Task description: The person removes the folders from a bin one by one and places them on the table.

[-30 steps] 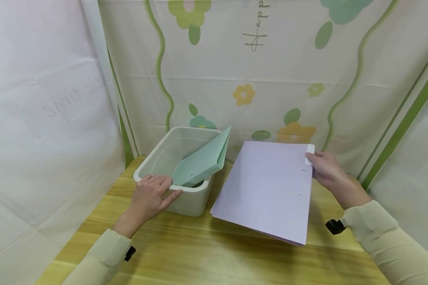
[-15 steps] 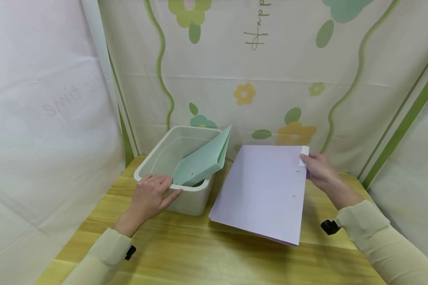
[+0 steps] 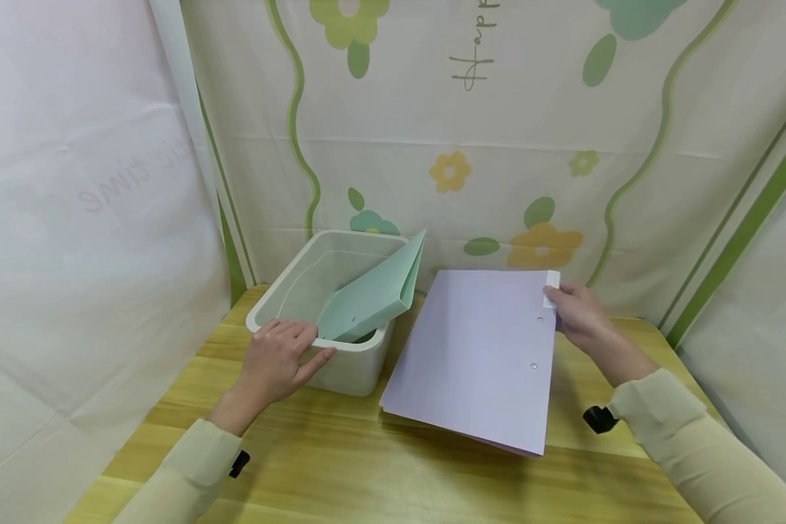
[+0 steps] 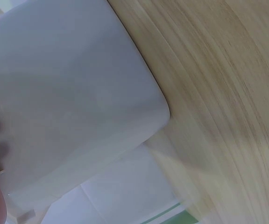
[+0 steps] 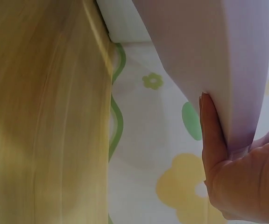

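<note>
My left hand (image 3: 278, 364) grips the near rim of a white plastic bin (image 3: 340, 371), its fingers over the edge and the thumb along the outside. In the left wrist view the bin's wall (image 4: 78, 93) fills much of the frame, and dark finger shapes show through it. A mint green folder (image 3: 367, 295) leans inside the bin, its top corner above the right rim. My right hand (image 3: 583, 316) pinches a lilac folder (image 3: 478, 349) at its right spine edge, by a white label. The right wrist view shows the lilac folder's spine (image 5: 246, 79) between thumb and fingers.
The wooden table (image 3: 340, 466) lies under both arms. Behind stands a white curtain (image 3: 380, 109) printed with flowers, and more pale cloth (image 3: 72, 255) hangs at the left side.
My right hand has moved the lilac folder a little left, toward the bin, and slightly down. The left hand, the bin and the mint folder have stayed in place.
</note>
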`<state>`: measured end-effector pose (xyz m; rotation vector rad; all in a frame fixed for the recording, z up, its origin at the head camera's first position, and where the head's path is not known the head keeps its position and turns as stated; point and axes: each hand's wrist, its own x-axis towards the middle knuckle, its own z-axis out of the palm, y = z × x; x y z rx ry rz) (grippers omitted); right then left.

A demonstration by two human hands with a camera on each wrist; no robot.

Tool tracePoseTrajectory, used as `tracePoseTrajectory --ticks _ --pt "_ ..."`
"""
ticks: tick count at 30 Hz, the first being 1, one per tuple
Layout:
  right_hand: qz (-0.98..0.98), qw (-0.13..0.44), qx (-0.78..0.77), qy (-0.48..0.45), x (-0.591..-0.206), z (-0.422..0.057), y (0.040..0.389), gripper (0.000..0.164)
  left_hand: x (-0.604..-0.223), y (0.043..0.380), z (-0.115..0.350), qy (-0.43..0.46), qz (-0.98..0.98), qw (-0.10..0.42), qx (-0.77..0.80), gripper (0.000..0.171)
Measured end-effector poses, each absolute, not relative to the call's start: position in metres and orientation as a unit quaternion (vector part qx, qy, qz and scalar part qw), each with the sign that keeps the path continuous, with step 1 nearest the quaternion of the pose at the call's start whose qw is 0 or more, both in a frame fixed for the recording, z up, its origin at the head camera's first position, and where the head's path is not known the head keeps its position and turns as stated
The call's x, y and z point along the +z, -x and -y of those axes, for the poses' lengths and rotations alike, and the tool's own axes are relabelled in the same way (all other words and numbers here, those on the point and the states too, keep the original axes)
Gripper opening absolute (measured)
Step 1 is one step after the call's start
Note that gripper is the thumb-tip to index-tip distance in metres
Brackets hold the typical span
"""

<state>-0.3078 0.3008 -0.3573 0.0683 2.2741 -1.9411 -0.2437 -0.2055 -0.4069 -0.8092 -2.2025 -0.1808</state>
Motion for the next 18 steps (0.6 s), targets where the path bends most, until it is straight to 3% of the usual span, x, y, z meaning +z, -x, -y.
tracePoseTrajectory --ticks 18 --pt "-0.763 0.088 -0.641 -0.002 -0.366 -0.287 0.311 0.061 -0.407 0.244 0.205 0.318 0.862 0.388 -0.072 0.057"
